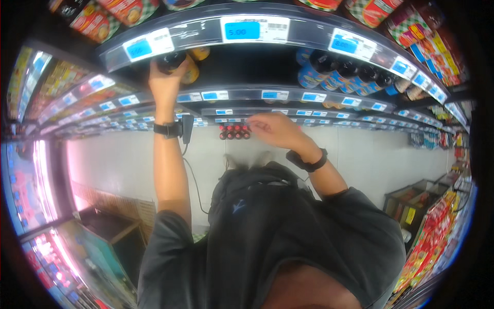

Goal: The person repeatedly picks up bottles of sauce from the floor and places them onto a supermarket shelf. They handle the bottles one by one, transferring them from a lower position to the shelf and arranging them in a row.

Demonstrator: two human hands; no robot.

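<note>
My left hand (pixel 166 77) reaches up to a store shelf and grips a dark-lidded jar (pixel 171 61), thumb and fingers on either side of it. Yellow-labelled jars (pixel 190 72) stand just to its right, partly behind the shelf's price rail (pixel 197 33). My right hand (pixel 270 129) hangs lower, in front of the lower shelves, fingers loosely curled and slightly blurred; no object shows in it. Farther right on the same shelf is a group of blue-labelled jars with dark lids (pixel 325 63).
Packaged instant food cups (pixel 366 11) line the shelf above. Lower shelf rails with price tags (pixel 274 95) stack below. Dark bottles with red caps (pixel 234 133) stand near the floor. An open-topped bin (pixel 112 224) is at lower left, a dark rack (pixel 413 204) at right. A cable (pixel 197 185) hangs beside my left arm.
</note>
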